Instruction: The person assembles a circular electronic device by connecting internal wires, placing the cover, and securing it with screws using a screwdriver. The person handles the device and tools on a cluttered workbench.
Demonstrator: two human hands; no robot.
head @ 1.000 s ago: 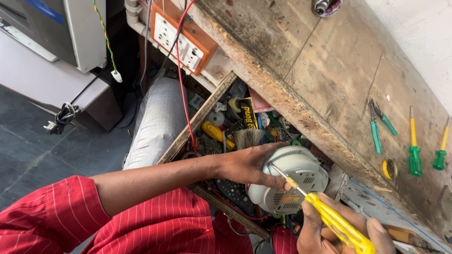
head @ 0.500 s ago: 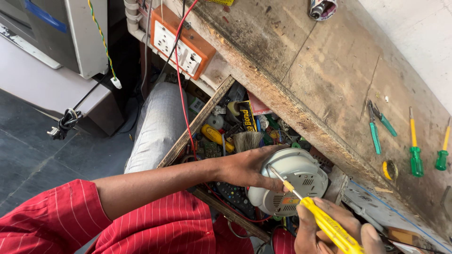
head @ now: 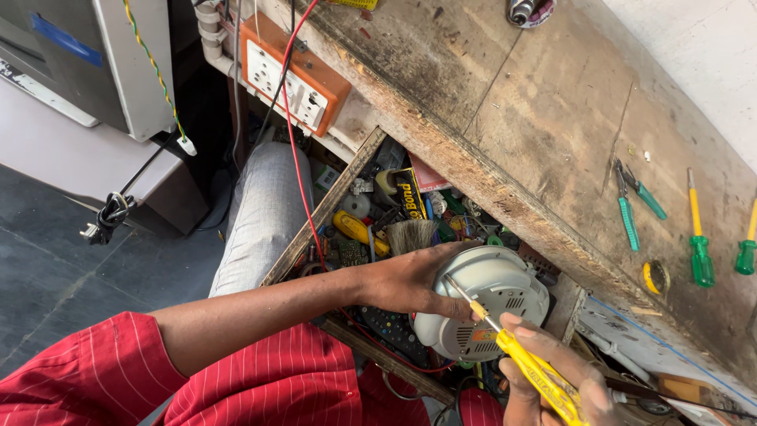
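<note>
My left hand (head: 414, 280) grips the side of a round white plastic appliance housing (head: 497, 304), holding it over an open wooden drawer (head: 315, 225). My right hand (head: 552, 379) holds a yellow-handled screwdriver (head: 528, 367). Its metal shaft reaches up and left onto the top of the white housing. The housing has vent slots and a coloured label near its lower edge.
The drawer holds a brush, a yellow tool, a small box and a remote control. A worn wooden workbench (head: 552, 126) carries green pliers (head: 631, 205), two green-and-yellow screwdrivers (head: 698, 237) and a yellow tape roll (head: 654, 278). An orange socket board (head: 296, 79) hangs at its edge with a red wire.
The view has shifted slightly. My hands, the housing and the screwdriver keep nearly the same pose, with the screwdriver tip still on the housing.
</note>
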